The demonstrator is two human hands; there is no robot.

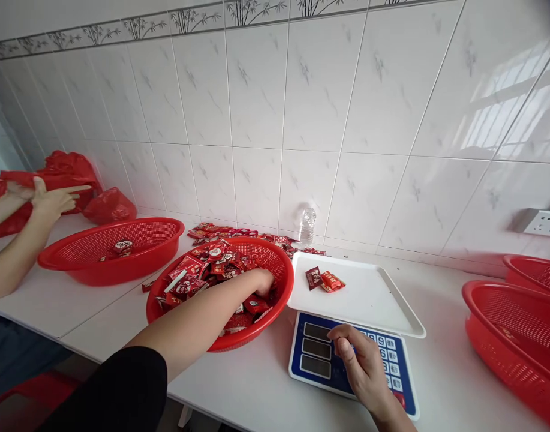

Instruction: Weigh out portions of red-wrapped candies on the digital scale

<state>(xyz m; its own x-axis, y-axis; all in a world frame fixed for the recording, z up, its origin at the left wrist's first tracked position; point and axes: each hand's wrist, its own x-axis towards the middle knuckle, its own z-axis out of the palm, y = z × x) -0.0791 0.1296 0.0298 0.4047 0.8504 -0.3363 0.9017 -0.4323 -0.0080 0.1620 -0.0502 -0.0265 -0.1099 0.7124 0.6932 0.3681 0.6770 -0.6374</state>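
Observation:
My left hand [262, 281] reaches down into a red plastic basket [282, 267] filled with small red wrapped packets [185, 287]. Its fingers are hidden among the packets against the basket's right side. Over the keypad of a blue and white digital scale [296, 357] hovers my right hand [360, 363], fingers curled in, with nothing visible in them. On the scale's white tray [360, 309] lie a dark maroon packet [313, 278] and a red and gold packet [333, 281], side by side.
Loose packets [212, 230] line the wall behind the basket, beside a clear plastic bottle [307, 227]. Another red basket [122, 273] holds a few packets. At far left, a co-worker's hands [52, 201] handle red plastic bags [72, 168]. More red baskets [504, 336] stand at right.

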